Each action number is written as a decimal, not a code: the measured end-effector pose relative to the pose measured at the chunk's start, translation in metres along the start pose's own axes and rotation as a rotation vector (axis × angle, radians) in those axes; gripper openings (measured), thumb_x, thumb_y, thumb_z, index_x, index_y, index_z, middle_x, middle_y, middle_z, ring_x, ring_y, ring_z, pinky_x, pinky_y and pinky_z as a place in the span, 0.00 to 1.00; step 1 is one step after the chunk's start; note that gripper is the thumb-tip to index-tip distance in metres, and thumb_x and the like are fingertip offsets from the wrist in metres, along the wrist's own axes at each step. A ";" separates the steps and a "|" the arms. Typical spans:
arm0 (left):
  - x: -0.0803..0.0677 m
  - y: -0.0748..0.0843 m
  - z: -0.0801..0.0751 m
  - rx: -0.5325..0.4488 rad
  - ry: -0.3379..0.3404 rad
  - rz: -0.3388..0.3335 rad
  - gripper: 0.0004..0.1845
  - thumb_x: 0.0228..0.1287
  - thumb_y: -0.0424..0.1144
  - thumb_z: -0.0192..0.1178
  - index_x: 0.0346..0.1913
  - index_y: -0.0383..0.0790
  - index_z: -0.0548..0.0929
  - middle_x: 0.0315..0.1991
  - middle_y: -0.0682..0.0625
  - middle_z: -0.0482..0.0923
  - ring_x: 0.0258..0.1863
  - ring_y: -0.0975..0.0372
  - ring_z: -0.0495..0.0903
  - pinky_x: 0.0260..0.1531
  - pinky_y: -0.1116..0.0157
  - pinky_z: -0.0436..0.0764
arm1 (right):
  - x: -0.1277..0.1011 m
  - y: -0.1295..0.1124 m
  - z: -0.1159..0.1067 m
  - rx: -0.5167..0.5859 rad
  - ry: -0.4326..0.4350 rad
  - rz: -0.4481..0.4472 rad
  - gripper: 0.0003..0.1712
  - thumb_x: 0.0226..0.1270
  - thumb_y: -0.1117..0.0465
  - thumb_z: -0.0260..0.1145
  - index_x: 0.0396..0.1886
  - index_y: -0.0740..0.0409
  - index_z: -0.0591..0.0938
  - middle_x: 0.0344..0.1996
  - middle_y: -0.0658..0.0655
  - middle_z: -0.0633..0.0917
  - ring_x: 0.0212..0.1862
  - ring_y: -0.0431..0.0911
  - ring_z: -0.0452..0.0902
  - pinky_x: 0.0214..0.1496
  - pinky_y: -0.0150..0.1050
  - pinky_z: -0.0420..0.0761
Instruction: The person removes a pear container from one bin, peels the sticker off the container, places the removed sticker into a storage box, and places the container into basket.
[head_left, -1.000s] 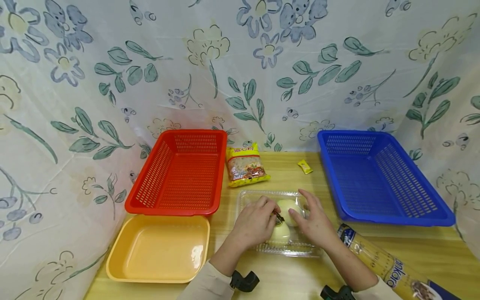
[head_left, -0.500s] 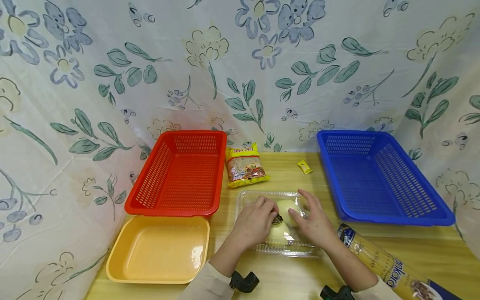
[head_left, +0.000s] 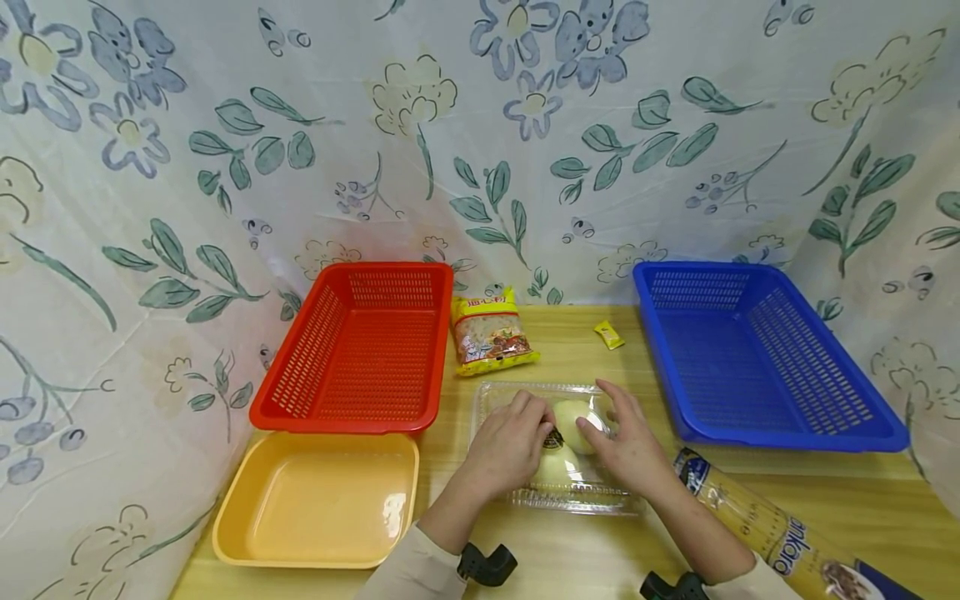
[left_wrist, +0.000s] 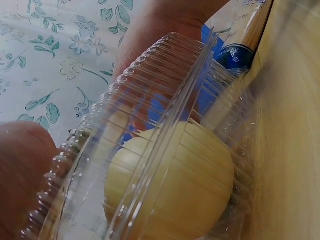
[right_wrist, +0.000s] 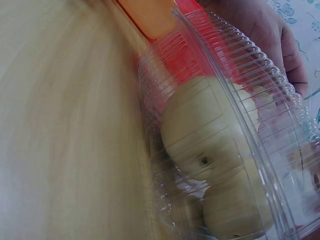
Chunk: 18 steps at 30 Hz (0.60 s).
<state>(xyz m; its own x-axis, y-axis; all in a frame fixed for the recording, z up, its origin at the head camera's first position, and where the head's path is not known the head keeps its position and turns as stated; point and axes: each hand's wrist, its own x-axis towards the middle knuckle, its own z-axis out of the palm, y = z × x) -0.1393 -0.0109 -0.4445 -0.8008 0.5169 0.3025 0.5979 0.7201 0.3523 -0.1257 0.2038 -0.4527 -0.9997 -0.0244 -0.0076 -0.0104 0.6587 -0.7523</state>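
Note:
A clear plastic clamshell box (head_left: 498,398) lies on the table in front of me, with pale yellow round fruits (right_wrist: 205,125) inside, perhaps pears. On its lid a dark sticker (head_left: 553,438) shows in the head view. My left hand (head_left: 510,442) lies over the box's left side, fingers bent, and pinches the sticker's edge between thumb and fingertips; the fingertips are partly hidden. Across the lid's right side, my right hand (head_left: 630,437) rests with fingers spread. Through the clear wall, the left wrist view shows one fruit (left_wrist: 185,175) close up.
At left stand a red basket (head_left: 442,350) and a yellow-orange tub (head_left: 318,557). A blue basket (head_left: 667,392) is at right. Behind the box lie a yellow food packet (head_left: 495,333) and a small yellow sachet (head_left: 609,335). A spaghetti pack (head_left: 750,517) lies by the right forearm.
The sticker, raised at the left fingertips a second ago, now looks flatter and slightly further left. Both hands keep nearly the same place, and the box has not visibly moved.

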 end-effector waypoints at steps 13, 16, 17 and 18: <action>-0.001 0.000 -0.002 -0.056 0.039 -0.014 0.05 0.79 0.42 0.51 0.47 0.47 0.76 0.43 0.53 0.74 0.36 0.61 0.76 0.39 0.65 0.77 | 0.000 0.000 -0.001 -0.007 -0.017 0.008 0.48 0.73 0.36 0.60 0.83 0.45 0.51 0.80 0.66 0.53 0.71 0.73 0.65 0.58 0.69 0.78; -0.001 0.000 -0.002 -0.061 0.041 -0.027 0.04 0.79 0.41 0.51 0.47 0.47 0.76 0.44 0.53 0.74 0.37 0.61 0.75 0.39 0.65 0.77 | 0.000 0.000 -0.001 -0.010 -0.018 0.007 0.48 0.73 0.35 0.60 0.83 0.45 0.51 0.80 0.66 0.53 0.70 0.73 0.65 0.58 0.69 0.78; -0.001 0.000 -0.002 -0.061 0.041 -0.031 0.04 0.79 0.41 0.51 0.47 0.47 0.76 0.44 0.53 0.74 0.37 0.61 0.75 0.40 0.65 0.77 | 0.000 0.000 -0.001 -0.010 -0.018 0.007 0.48 0.73 0.35 0.60 0.83 0.45 0.51 0.80 0.66 0.53 0.70 0.73 0.65 0.58 0.69 0.78; -0.001 0.001 -0.003 -0.062 0.039 -0.034 0.04 0.79 0.41 0.51 0.47 0.47 0.75 0.44 0.53 0.74 0.37 0.61 0.75 0.40 0.65 0.77 | 0.000 0.000 -0.001 -0.010 -0.018 0.007 0.48 0.73 0.35 0.60 0.83 0.45 0.51 0.80 0.66 0.53 0.70 0.73 0.65 0.58 0.69 0.78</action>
<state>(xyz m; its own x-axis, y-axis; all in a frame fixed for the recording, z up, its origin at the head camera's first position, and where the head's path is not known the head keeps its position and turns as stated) -0.1382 -0.0122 -0.4423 -0.8191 0.4734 0.3238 0.5727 0.7062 0.4162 -0.1254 0.2042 -0.4523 -0.9992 -0.0328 -0.0248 -0.0033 0.6661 -0.7458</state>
